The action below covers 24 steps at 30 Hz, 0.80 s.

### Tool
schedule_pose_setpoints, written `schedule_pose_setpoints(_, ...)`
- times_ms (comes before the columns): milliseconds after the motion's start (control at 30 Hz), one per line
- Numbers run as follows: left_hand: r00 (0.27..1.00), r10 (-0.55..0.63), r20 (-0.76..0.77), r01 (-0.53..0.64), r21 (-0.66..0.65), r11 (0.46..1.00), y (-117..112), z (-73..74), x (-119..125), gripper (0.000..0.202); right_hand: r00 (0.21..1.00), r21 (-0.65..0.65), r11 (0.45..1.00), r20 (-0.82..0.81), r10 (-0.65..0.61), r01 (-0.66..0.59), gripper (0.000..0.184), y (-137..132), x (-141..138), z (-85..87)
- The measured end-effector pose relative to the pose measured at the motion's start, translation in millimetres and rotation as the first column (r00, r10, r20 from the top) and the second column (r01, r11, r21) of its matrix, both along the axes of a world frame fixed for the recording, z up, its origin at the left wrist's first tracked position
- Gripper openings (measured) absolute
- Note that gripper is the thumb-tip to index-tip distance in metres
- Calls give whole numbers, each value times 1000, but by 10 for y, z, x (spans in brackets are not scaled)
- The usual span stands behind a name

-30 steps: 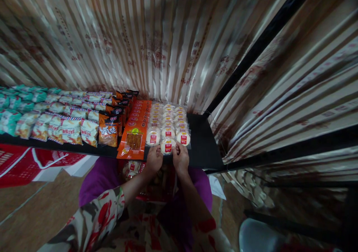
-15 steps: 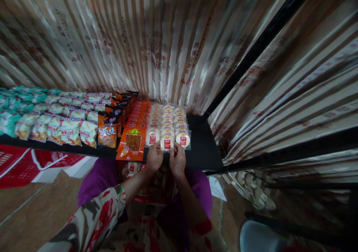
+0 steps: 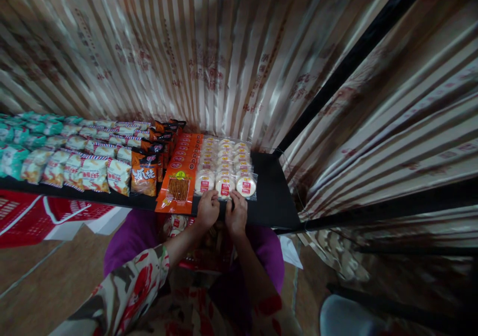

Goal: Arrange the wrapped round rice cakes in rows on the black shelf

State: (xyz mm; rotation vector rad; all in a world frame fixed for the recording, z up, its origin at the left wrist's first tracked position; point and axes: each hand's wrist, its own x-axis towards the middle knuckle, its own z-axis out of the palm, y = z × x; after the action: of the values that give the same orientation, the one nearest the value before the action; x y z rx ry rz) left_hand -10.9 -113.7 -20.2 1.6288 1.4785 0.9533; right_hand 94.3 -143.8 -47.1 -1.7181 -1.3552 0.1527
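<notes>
Rows of clear packets with round, pale crackers lie on a black shelf (image 3: 274, 191), each front one bearing a red label. At the near edge of the middle front cracker packet (image 3: 225, 187), my left hand (image 3: 208, 209) pinches the left corner with curled fingers. On its right corner are the thumb and fingers of my right hand (image 3: 236, 213), closed together. The left cracker packet (image 3: 204, 181) and the right cracker packet (image 3: 246, 185) flank it. Flat orange snack packs (image 3: 177, 186) lie just left of these rows.
Orange-and-black snack bags (image 3: 144, 172), white snack bags (image 3: 93, 173) and green bags (image 3: 13, 162) fill the shelf leftward. A striped curtain (image 3: 224, 77) hangs behind. A black post (image 3: 321, 104) rises at the right. Below are a red basket (image 3: 22, 219) and another holding packets between my knees.
The view has shifted slightly. My hands stay at the near edge of the middle cracker packet, and the right fingers lie a little more bent against it.
</notes>
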Motion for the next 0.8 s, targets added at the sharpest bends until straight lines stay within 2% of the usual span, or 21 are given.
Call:
schedule_pose_setpoints(367, 999, -19, -27, 22, 141, 990, -33, -78, 13, 34, 999, -46, 999, 44, 10, -8, 36, -12, -16, 23)
schedule_pose_setpoints(567, 1000, -13, -28, 17, 162, 987, -48, -118, 15, 32, 999, -35, 999, 53, 3, -2, 36, -24, -20, 37)
schedule_pose_setpoints(800, 1000, -20, -22, 24, 232, 972, -167, -178, -16, 34, 997, -20, 1000, 77, 8, -6, 35, -27, -16, 2)
